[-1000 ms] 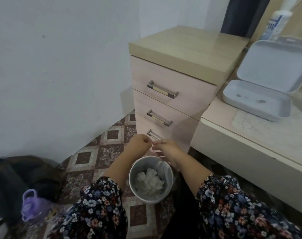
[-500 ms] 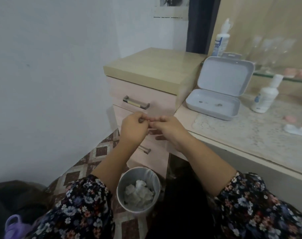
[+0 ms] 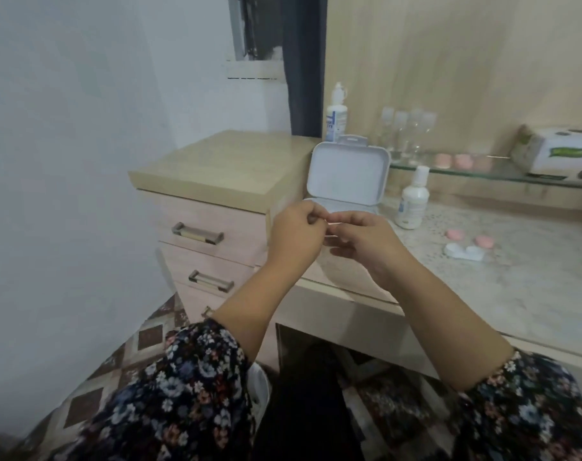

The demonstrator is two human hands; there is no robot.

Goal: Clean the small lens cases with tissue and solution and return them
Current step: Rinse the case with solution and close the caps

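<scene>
My left hand (image 3: 294, 237) and my right hand (image 3: 362, 241) meet fingertip to fingertip in front of an open white storage box (image 3: 347, 174). Together they pinch a small pale piece, too small to identify. On the marble counter (image 3: 532, 294) to the right lies a white lens case base (image 3: 464, 251) with two pink caps (image 3: 455, 233) beside it. A small white solution bottle (image 3: 412, 202) stands next to the box. More pink cases (image 3: 462, 161) sit on the glass shelf, with a tissue box (image 3: 559, 153) at its right end.
A wooden drawer unit (image 3: 216, 168) stands left of the counter against the white wall. A taller bottle (image 3: 336, 116) and several clear vials (image 3: 406, 134) stand behind the box. The rim of a waste bin (image 3: 261, 390) shows by my left sleeve, on patterned floor tiles.
Both hands rose together from above the waste bin to counter height in front of the white box. The view lifted from the floor to the counter and shelf.
</scene>
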